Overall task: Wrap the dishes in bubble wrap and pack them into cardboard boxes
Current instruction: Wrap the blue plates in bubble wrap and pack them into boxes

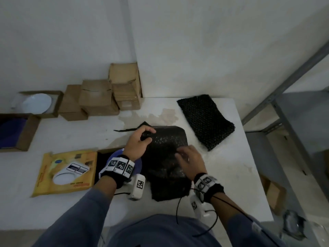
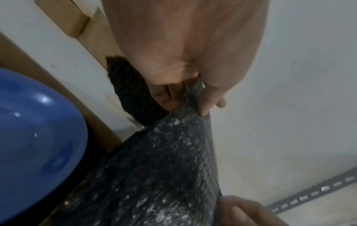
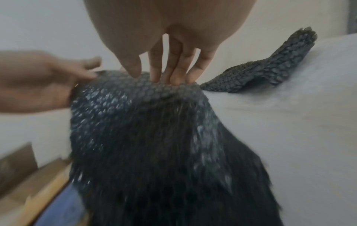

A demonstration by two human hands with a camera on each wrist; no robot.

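Observation:
A black bubble wrap sheet [image 1: 167,157] lies rumpled in the middle of the white table [image 1: 231,175]. My left hand [image 1: 146,135] pinches its far left corner between thumb and fingers, as the left wrist view shows [image 2: 191,105]. My right hand [image 1: 179,154] holds a raised fold of the same sheet [image 3: 135,122], thumb on the near side and fingertips [image 3: 173,79] behind the ridge. A blue plate [image 1: 114,155] sits in an open box under my left wrist, and it is also in the left wrist view [image 2: 29,137]. No dish shows inside the sheet.
A second folded black bubble wrap piece [image 1: 204,120] lies at the far right. Stacked cardboard boxes [image 1: 106,93] stand along the back wall, one open with a white plate [image 1: 37,103]. A yellow package holding a white dish [image 1: 65,172] lies at front left. A metal shelf frame [image 1: 284,86] stands to the right.

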